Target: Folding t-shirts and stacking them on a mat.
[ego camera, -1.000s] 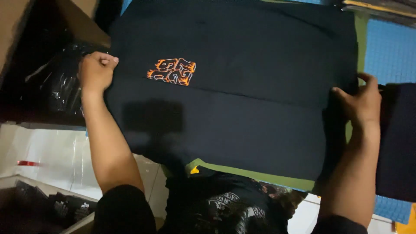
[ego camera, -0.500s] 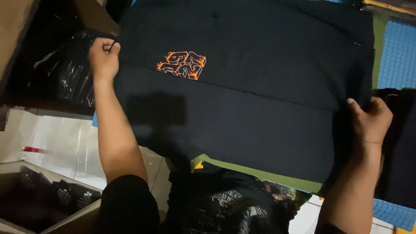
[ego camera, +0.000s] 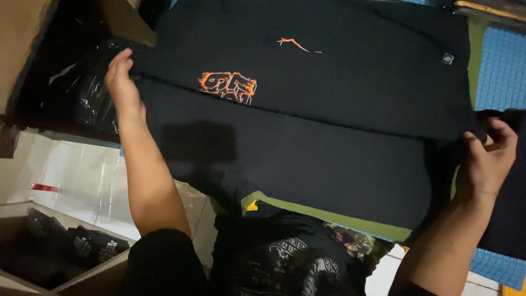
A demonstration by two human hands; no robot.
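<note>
A black T-shirt with a small orange flame-style print lies spread on a green board. My left hand grips the shirt's left edge, level with the print. My right hand pinches the right edge. Between the two hands the far half of the shirt is lifted and folding toward me, so its fold line crosses the print. A thin orange mark and a small pale label show on the raised layer.
An open cardboard box with shiny black plastic bags stands at the left. Another box of dark printed items sits at the lower left. Blue foam mat lies at the right, dark cloth beside it.
Both hands have lifted the shirt's far half and drawn it toward me, partly covering the orange print. My right hand moved right and slightly down; an orange mark and a label came into sight.
</note>
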